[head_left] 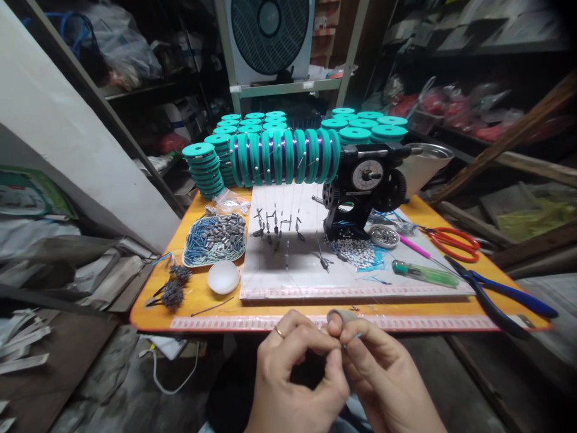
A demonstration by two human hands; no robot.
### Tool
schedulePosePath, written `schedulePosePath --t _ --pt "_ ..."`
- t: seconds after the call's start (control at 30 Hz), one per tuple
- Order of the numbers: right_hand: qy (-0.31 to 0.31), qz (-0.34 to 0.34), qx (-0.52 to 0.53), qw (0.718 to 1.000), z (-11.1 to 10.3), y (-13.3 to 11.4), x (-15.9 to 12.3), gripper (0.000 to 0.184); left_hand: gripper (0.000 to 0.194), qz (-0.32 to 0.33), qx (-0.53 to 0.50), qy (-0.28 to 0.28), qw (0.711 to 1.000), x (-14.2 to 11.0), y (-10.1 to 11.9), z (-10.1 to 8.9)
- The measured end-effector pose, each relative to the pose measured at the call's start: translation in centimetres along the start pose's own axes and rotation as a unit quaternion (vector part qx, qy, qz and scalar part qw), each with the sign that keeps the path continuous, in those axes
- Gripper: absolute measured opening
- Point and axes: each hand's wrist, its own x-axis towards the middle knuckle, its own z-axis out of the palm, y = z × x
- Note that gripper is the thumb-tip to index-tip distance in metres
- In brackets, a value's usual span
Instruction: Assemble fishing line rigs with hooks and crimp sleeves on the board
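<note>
Tray of small parts: on bench, beyond hands, left. White dish: nearer hands. Spool row: straight beyond hands. Left hand: thumb and forefinger tips together; cannot tell on what. Blue bit: at right fingertips. Right hand: thumb and forefinger pinching blue bit. Knife, scissors, pliers: beyond hands, right.

Single head-worn view, forward and down, tableward

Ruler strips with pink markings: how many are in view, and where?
2: one ruler strip along the near edge of the white board, another strip along the table's front edge, partly covered by the left hand and right hand. Others could be hidden.
</note>
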Motion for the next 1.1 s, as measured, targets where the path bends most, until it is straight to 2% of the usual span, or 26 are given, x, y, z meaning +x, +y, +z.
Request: schedulePosePath --t 0.17,0.3,0.43,0.73,1.1 --pt "0.004 -0.007 -0.006 1.000 -0.1 0.3 -0.2 0.010 0.021 0.016 0.020 0.005 1.000 0.1 0.1 0.0" --pt "0.006 -0.066 -0.045 0.997 -0.5 0.9 -0.3 0.002 0.020 0.028 0.034 0.010 0.999 0.2 0.2 -0.1" --pt "0.016 -0.108 -0.078 0.991 -0.6 1.2 -0.3 0.003 0.020 0.030 0.036 0.011 0.999 0.2 0.3 -0.1" --pt "0.024 -0.056 -0.020 0.998 -0.5 1.4 -0.1 0.004 0.019 0.025 0.027 0.018 0.999 0.0 -0.1 0.2" --pt "0.028 -0.048 -0.008 0.998 -0.5 1.5 -0.2 0.005 0.021 0.027 0.024 0.020 0.999 0.1 0.0 0.2"
